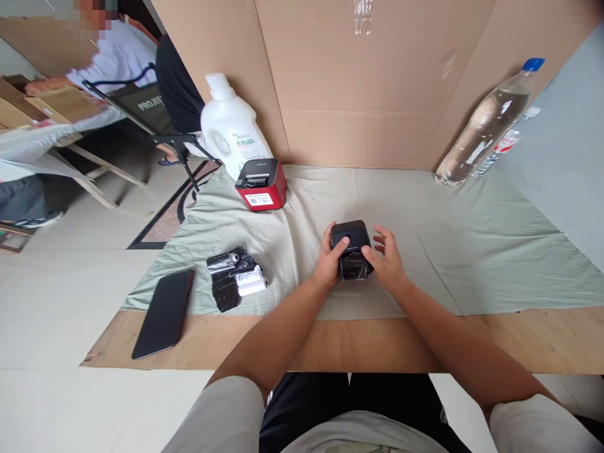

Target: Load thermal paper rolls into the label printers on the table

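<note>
In the head view, my left hand (331,255) grips a small black portable receipt printer (352,234) from its left side, thumb lying across the top. The printer is held above the cloth-covered table, and its lower part looks dark and glossy. My right hand (387,261) is at its right edge. The thumb touches the printer there, while the fingers are spread apart and off it. To the left, a white paper roll (251,282) and a black-wrapped roll (221,262) lie on torn black wrapping (226,294).
A red-and-black receipt printer (262,186) stands before a white detergent jug (236,132). A dark flat tablet-like device (164,314) lies at the left front edge. A large clear bottle (491,123) leans at the right. Cardboard (377,94) walls the back. Another person (117,53) sits at far left.
</note>
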A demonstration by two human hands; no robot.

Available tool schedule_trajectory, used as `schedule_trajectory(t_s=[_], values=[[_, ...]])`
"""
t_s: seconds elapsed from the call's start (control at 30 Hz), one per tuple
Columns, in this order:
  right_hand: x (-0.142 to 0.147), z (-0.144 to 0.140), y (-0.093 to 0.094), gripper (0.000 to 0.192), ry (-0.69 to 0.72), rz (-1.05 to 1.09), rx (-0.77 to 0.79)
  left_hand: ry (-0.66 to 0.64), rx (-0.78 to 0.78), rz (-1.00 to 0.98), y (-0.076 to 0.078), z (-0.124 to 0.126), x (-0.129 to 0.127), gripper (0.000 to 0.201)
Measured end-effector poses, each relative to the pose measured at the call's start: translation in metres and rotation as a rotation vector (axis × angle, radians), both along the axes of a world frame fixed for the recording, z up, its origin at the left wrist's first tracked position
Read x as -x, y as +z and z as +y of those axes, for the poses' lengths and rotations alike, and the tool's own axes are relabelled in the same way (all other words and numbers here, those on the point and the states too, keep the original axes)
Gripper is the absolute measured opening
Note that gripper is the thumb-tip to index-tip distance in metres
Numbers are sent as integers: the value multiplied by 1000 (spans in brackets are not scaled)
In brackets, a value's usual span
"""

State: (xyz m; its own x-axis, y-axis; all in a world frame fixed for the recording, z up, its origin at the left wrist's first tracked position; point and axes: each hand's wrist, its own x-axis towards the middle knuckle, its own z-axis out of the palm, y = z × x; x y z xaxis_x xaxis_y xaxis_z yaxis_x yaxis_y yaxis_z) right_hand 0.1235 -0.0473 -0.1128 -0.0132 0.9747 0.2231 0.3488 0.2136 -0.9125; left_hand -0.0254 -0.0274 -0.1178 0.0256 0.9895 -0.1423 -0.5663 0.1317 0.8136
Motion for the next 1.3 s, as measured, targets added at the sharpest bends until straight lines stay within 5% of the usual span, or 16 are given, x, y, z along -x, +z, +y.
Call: schedule_trajectory(t_s=[0.13,0.23,0.43,0.57,1.03,1.3], values=[[-4,15,-10,112,207,202,144,-30,-13,38,-7,-1,-5,82],[-8,16,-16,120,264,186,159,-61,2,63,-9,2,-5,81],[-17,21,-18,117,295,307,237,-191,34,-81,-8,15,8,70],[-19,25,-19,114,302,394,287,-297,62,-53,-12,23,15,84],[-25,28,-18,110,324,432,351,-345,31,30,-16,24,18,78],[-30,30,-21,89,279,520,318,-360,25,58,-16,23,17,75]])
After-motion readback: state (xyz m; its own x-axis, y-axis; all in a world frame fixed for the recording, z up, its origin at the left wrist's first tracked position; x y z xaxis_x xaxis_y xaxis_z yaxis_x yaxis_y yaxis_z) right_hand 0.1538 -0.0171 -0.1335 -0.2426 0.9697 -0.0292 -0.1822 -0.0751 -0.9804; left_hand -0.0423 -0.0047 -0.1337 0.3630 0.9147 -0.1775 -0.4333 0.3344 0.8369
